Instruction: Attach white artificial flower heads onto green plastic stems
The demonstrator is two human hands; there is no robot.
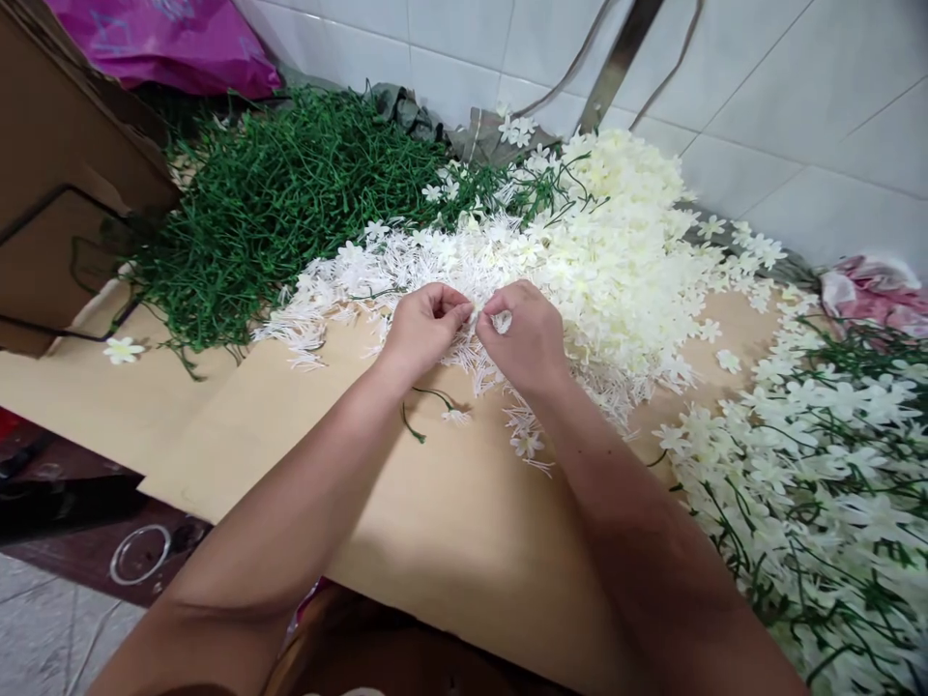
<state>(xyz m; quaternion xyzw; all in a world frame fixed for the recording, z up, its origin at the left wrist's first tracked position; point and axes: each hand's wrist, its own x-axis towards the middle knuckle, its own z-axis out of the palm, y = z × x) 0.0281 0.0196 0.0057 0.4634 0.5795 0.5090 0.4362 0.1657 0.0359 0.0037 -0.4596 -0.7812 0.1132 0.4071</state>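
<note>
My left hand [429, 327] and my right hand [523, 333] are close together over the middle of the work surface, thumb and fingertips pinched on each. Something small and white is between the fingertips; it blends with the white stamen pieces [464, 256] behind, so its exact kind is unclear. Beyond and to the right of my hands lies a big heap of cream flower heads [623, 251]. A mound of green plastic stems [304, 184] is piled at the back left. Below my left hand, a loose green stem [413, 425] rests on the brown board.
Flowers with stems [819, 483] are heaped along the right side. A cardboard box [65, 174] stands at the left, with a purple bag [166, 43] behind it. White wall tiles [783, 116] close off the back. Brown cardboard [290, 425] covers the surface.
</note>
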